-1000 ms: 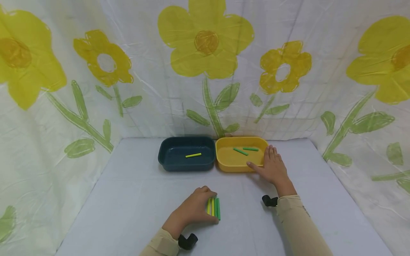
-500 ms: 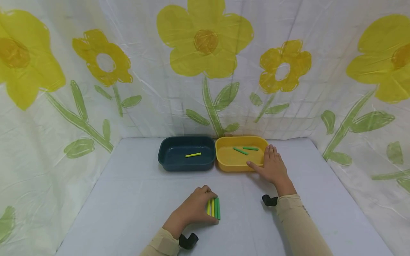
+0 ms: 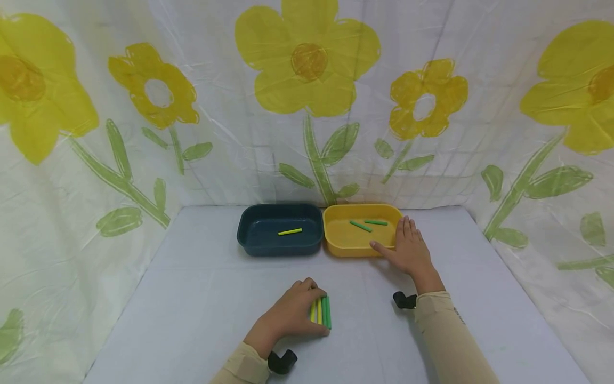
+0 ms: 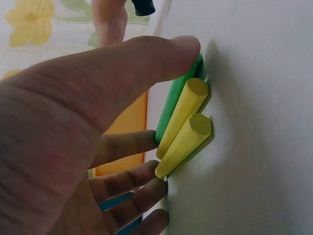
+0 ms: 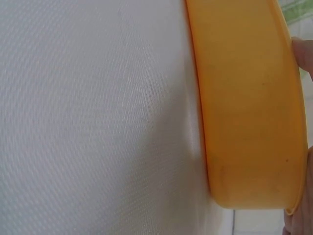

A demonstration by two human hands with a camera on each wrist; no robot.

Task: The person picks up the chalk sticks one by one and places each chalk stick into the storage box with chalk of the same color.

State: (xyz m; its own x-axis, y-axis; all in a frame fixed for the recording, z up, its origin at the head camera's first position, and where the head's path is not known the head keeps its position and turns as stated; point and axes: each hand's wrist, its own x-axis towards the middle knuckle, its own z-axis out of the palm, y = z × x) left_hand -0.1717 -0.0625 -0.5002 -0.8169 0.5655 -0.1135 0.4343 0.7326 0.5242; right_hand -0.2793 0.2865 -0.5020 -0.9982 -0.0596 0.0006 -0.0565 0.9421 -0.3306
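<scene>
Left grip (image 3: 288, 316) unmoved – curled round the sticks (image 3: 320, 311), right grip (image 3: 408, 249) flat against the yellow tray (image 3: 336, 246) – unchanged.

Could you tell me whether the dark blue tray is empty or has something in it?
Not empty: the dark blue tray holds one yellow stick lying flat on its floor.

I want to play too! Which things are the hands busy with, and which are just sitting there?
Busy with:
- left hand holding the row of yellow and green sticks on the table
- right hand resting against the yellow tray
- two green sticks in the yellow tray
- dark blue tray with one yellow stick

Just there:
- flower curtain
- white tablecloth
</scene>
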